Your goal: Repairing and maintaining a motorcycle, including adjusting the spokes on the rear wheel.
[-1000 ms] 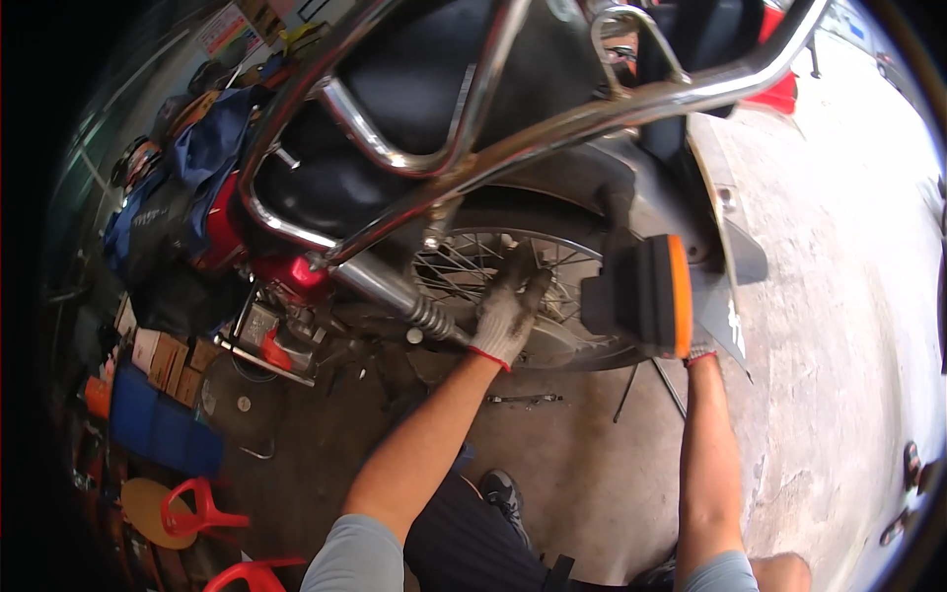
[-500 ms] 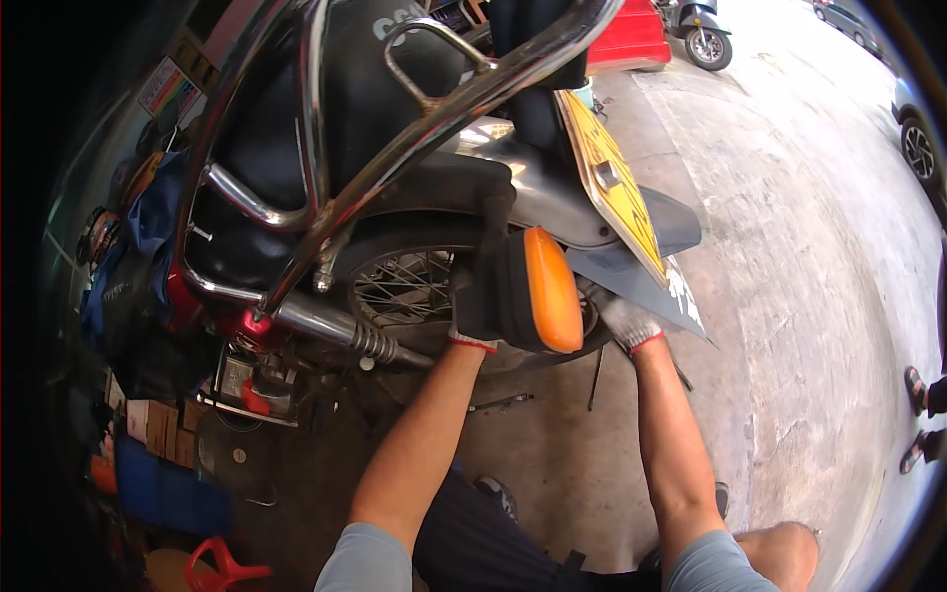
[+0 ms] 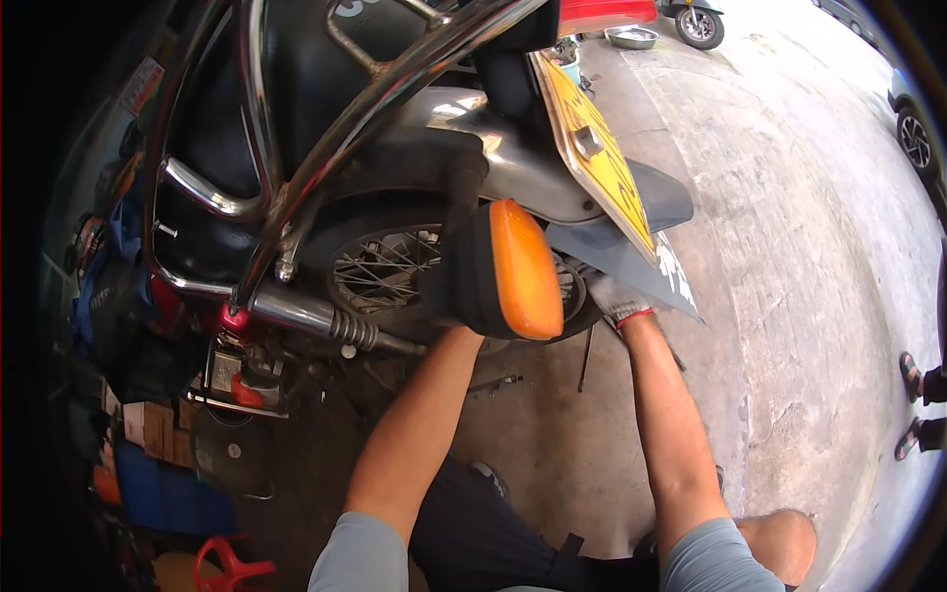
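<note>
The rear wheel (image 3: 385, 281) of a motorcycle, with wire spokes and a black tyre, is in front of me. My left forearm (image 3: 419, 424) reaches up to it, but the hand is hidden behind an orange turn signal (image 3: 530, 271) with a black housing. My right hand (image 3: 619, 301), in a pale knitted glove with a red cuff, is at the tyre's rear edge, below the dark mudflap (image 3: 631, 266). Its fingers are too hidden to show whether they grip. Above the mudflap a yellow licence plate (image 3: 597, 158) is tilted. A chrome shock absorber (image 3: 311, 311) runs beside the wheel.
Chrome carrier bars (image 3: 335, 148) cross above the wheel. A thin rod (image 3: 587, 360) and a tool (image 3: 496, 383) are low by the tyre. Boxes (image 3: 148, 429) and a red plastic stool (image 3: 229, 567) stand at left. A person's sandalled feet (image 3: 908, 405) are at far right.
My view has shifted, so the motorcycle appears farther left and slightly higher. My left glove's red cuff, visible below the turn signal before, is now hidden. My right hand stays by the tyre.
</note>
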A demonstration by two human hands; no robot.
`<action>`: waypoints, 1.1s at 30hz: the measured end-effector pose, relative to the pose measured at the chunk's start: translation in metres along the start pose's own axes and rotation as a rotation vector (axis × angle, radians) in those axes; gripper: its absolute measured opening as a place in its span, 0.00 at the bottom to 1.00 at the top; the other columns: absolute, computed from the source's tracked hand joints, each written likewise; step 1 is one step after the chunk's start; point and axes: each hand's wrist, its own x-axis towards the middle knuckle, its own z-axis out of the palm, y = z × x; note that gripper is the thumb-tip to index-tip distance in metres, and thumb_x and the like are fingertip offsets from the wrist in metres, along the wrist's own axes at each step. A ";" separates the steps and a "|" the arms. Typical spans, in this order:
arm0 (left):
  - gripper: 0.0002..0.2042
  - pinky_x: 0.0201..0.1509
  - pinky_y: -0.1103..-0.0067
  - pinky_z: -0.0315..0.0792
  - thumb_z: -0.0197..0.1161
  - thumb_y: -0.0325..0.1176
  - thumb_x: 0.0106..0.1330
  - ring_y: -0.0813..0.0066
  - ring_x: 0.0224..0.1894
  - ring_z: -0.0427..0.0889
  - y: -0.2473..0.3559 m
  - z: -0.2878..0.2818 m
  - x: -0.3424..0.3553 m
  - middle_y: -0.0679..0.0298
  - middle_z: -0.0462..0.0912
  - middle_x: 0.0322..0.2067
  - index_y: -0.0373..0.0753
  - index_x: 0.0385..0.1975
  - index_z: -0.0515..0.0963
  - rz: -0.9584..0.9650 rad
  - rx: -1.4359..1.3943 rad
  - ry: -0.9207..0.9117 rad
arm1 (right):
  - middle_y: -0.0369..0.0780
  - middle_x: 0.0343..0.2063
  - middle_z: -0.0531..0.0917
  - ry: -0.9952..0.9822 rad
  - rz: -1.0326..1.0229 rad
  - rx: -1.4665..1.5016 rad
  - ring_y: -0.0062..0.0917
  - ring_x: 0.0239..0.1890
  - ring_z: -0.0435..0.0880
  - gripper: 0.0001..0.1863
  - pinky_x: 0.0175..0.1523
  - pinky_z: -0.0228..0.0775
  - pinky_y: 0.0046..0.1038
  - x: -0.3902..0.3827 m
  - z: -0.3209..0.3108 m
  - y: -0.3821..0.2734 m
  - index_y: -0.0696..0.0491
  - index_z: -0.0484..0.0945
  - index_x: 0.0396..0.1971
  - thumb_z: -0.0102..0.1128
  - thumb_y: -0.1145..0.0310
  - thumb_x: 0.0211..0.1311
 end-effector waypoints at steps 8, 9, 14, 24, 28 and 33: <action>0.14 0.48 0.72 0.71 0.55 0.30 0.61 0.59 0.46 0.77 0.038 0.021 -0.027 0.55 0.77 0.44 0.36 0.46 0.71 0.528 1.662 0.027 | 0.52 0.43 0.79 -0.064 0.397 0.272 0.45 0.49 0.75 0.28 0.55 0.63 0.40 -0.058 0.048 0.047 0.59 0.73 0.47 0.60 0.52 0.54; 0.14 0.48 0.72 0.71 0.55 0.29 0.61 0.59 0.45 0.78 0.039 0.041 -0.022 0.56 0.77 0.43 0.37 0.47 0.71 0.466 1.553 0.036 | 0.53 0.49 0.75 -0.117 0.574 0.284 0.46 0.53 0.72 0.31 0.59 0.60 0.40 -0.083 0.059 0.121 0.61 0.70 0.49 0.60 0.52 0.54; 0.12 0.45 0.69 0.72 0.57 0.32 0.61 0.58 0.42 0.78 0.100 0.038 -0.052 0.55 0.79 0.39 0.40 0.43 0.74 0.036 1.421 0.214 | 0.53 0.56 0.69 -0.111 0.491 0.185 0.43 0.58 0.69 0.29 0.62 0.60 0.37 -0.102 0.073 0.102 0.60 0.64 0.57 0.53 0.60 0.59; 0.16 0.54 0.69 0.68 0.50 0.39 0.67 0.55 0.51 0.74 0.118 0.020 -0.061 0.53 0.76 0.48 0.37 0.48 0.73 -0.048 1.280 0.240 | 0.50 0.47 0.77 0.015 0.639 0.610 0.39 0.51 0.75 0.23 0.56 0.64 0.33 -0.136 0.092 0.097 0.62 0.71 0.50 0.53 0.59 0.63; 0.16 0.54 0.70 0.68 0.50 0.39 0.67 0.56 0.51 0.74 0.115 0.022 -0.059 0.53 0.76 0.47 0.38 0.48 0.73 -0.049 1.281 0.256 | 0.48 0.47 0.78 -0.011 0.755 0.626 0.34 0.50 0.75 0.23 0.55 0.63 0.31 -0.147 0.097 0.104 0.64 0.70 0.49 0.54 0.60 0.63; 0.15 0.51 0.70 0.69 0.52 0.37 0.65 0.55 0.48 0.76 0.105 0.022 -0.053 0.53 0.77 0.45 0.38 0.47 0.73 -0.008 1.300 0.254 | 0.46 0.50 0.75 -0.056 0.739 0.651 0.31 0.53 0.73 0.25 0.57 0.63 0.28 -0.147 0.089 0.100 0.61 0.65 0.55 0.55 0.64 0.62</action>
